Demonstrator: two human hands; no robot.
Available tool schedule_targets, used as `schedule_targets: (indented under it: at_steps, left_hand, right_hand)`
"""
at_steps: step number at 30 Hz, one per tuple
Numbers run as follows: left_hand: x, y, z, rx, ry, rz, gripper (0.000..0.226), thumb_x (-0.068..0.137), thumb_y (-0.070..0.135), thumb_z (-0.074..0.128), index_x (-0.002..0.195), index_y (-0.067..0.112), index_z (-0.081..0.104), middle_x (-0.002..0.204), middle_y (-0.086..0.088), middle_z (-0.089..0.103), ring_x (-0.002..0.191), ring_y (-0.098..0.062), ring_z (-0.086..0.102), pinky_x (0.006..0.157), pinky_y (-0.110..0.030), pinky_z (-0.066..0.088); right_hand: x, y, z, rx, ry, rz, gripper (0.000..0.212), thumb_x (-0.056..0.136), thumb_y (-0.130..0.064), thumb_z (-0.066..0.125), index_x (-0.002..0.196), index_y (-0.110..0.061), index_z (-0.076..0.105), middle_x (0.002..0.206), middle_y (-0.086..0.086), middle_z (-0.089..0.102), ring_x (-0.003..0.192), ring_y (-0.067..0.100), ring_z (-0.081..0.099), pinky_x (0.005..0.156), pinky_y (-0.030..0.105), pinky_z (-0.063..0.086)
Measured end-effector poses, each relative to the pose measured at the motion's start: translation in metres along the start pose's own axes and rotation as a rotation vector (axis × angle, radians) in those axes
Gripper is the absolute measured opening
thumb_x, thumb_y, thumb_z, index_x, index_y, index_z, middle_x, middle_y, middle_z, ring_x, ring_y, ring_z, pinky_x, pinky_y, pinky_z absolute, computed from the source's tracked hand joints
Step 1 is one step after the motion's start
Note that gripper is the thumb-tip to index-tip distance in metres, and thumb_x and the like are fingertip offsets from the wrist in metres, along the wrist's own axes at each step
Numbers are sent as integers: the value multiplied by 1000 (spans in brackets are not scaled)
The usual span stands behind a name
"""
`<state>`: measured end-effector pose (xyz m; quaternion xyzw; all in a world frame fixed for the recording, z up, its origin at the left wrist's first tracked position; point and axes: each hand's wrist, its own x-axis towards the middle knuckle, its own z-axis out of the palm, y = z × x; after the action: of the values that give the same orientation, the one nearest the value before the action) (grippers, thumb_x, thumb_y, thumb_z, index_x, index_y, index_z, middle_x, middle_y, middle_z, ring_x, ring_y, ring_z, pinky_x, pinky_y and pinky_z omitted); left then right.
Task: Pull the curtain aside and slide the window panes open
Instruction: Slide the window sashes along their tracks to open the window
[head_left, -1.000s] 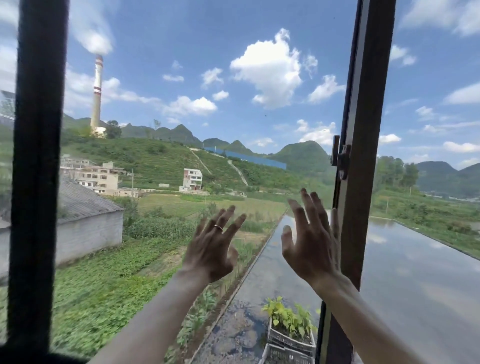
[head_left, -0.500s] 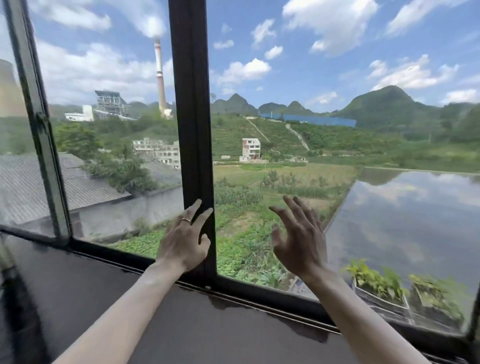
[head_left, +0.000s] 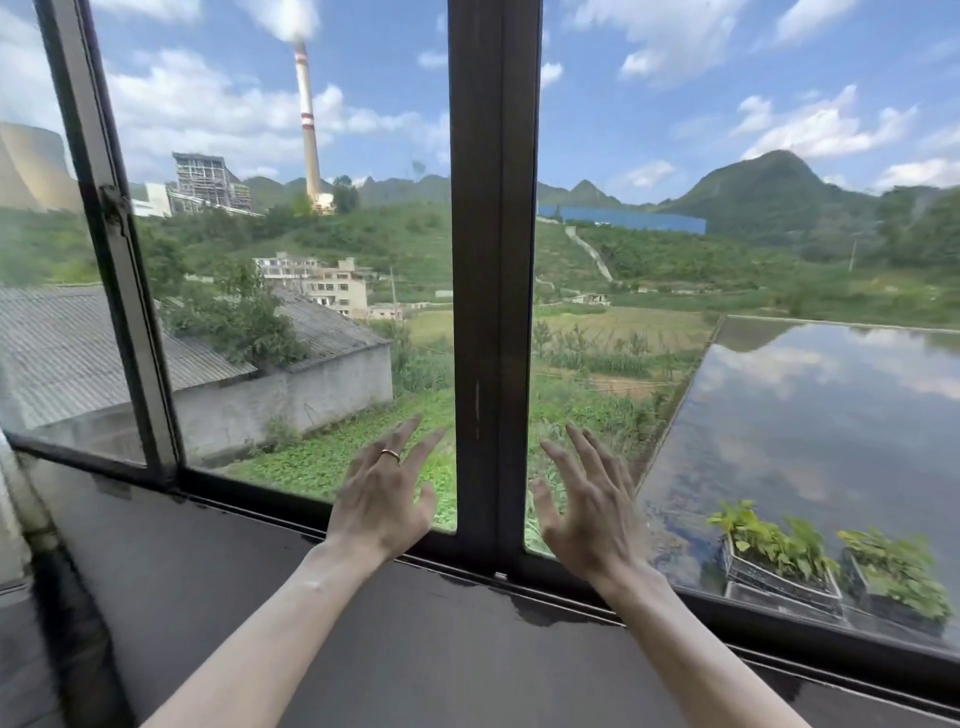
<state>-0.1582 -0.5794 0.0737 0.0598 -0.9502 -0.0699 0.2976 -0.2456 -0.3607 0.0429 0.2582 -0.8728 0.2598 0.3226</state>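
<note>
Centrally, a dark upright metal window stile (head_left: 493, 260) divides the view, and the person's two bare hands are raised one to each side of its lower end. The left hand (head_left: 382, 501), wearing a thin gold ring (head_left: 389, 455), lies before the clear glass window pane (head_left: 311, 338) on the left of the stile, with its thumb just beside the stile's edge. The right hand (head_left: 587, 514) mirrors it on the other side. Both hands have their fingers straight and fanned and grip nothing. Whether the palms actually touch glass cannot be told, nor whether glass fills the opening behind the right hand. This flat, spread posture would suit pushing a sash without a handle sideways, by friction or by bearing on the stile. Their low position, near the track along the dark flat sill (head_left: 363, 649), fits that reading. Further left, a slimmer grey frame bar (head_left: 119, 270) crosses a hazier pane, suggesting overlapped sashes. No curtain is in view, so that step seems finished.
</note>
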Motion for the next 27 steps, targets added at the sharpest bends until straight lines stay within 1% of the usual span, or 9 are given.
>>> schedule_targets:
  at_steps: [5, 7, 10, 13, 17, 19, 21, 24, 27]
  left_hand:
    - [56, -14, 29, -21, 83, 108, 71, 90, 33, 57, 153, 36, 25, 163, 5, 13, 149, -22, 19, 120, -49, 20]
    - [87, -17, 39, -13, 146, 169, 73, 91, 37, 57, 154, 38, 19, 165, 6, 5, 151, -19, 10, 122, -50, 12]
    - [128, -12, 46, -82, 277, 155, 72, 94, 39, 50, 155, 40, 13, 165, 8, -4, 152, -14, -1, 121, -42, -1]
    - [161, -9, 53, -165, 369, 176, 66, 96, 36, 46, 155, 36, 15, 165, 7, 1, 152, -13, 0, 122, -46, 2]
    - [201, -21, 71, -261, 445, 226, 56, 99, 31, 36, 154, 31, 25, 165, 1, 8, 152, -15, 3, 122, -51, 6]
    - [216, -31, 86, -257, 473, 284, 55, 100, 27, 37, 154, 28, 27, 165, -2, 10, 152, -19, 4, 121, -56, 7]
    - [228, -43, 102, -238, 496, 336, 56, 101, 28, 36, 154, 31, 22, 165, -2, 7, 152, -22, 3, 121, -55, 1]
    - [238, -56, 117, -206, 515, 383, 58, 100, 36, 31, 154, 40, 9, 165, 2, 3, 152, -21, 2, 121, -48, -5]
    - [239, -57, 120, -180, 590, 412, 55, 101, 38, 30, 154, 36, 15, 163, -2, 12, 152, -21, 5, 121, -50, -1]
  right_hand:
    - [32, -1, 38, -41, 46, -5, 57, 92, -41, 47, 147, -29, 39, 162, 2, 20, 150, 22, 16, 118, 51, 23]
    - [52, -2, 52, -50, 87, -21, 61, 92, -40, 46, 151, -28, 33, 164, 1, 12, 151, 19, 9, 120, 50, 16]
    - [84, -7, 65, -89, 148, -36, 67, 94, -39, 47, 155, -26, 23, 166, 1, 1, 152, 16, -3, 121, 51, 7]
    - [114, -15, 78, -141, 193, -38, 69, 96, -37, 45, 157, -23, 15, 166, 3, -4, 152, 18, -6, 120, 57, 7]
    - [150, -15, 104, -215, 297, -23, 68, 97, -34, 47, 157, -22, 16, 166, 5, -1, 152, 21, -3, 118, 61, 7]
    - [158, -12, 120, -278, 363, -12, 67, 97, -35, 46, 156, -20, 17, 165, 8, 1, 152, 24, 2, 117, 62, 4]
    - [164, -8, 133, -347, 433, -33, 65, 98, -39, 42, 155, -19, 20, 165, 11, 5, 152, 27, 8, 117, 61, 2]
    - [171, -1, 143, -409, 517, -39, 62, 99, -42, 36, 154, -18, 23, 163, 14, 12, 150, 30, 16, 117, 61, 5]
    - [172, 1, 144, -434, 556, -72, 62, 99, -42, 36, 154, -18, 21, 161, 16, 14, 150, 31, 16, 117, 63, 9]
